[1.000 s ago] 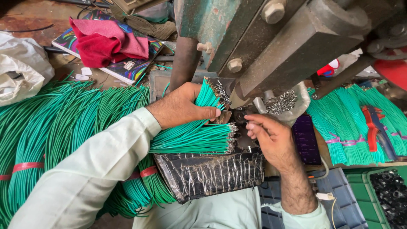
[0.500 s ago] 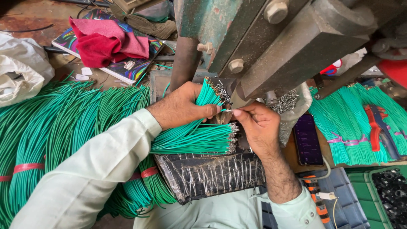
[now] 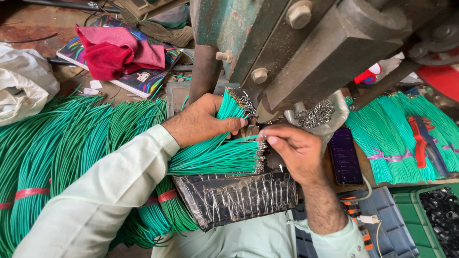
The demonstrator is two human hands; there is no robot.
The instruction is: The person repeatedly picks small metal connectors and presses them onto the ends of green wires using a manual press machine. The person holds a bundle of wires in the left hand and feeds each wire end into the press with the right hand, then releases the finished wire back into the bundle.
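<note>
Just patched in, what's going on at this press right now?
A person is working green wires at a heavy metal press. The left hand grips a fanned bundle of green wires under the press head. The right hand pinches a single green wire beside it. A pile of wires with metal terminals lies on a black tray. A phone rests to the right.

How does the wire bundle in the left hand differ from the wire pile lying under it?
The bundle is gripped by the left hand and points up toward the press; the pile lies flat on the black pad. The bundle looks smaller than the pile. Both are green wires with metal tips.
</note>
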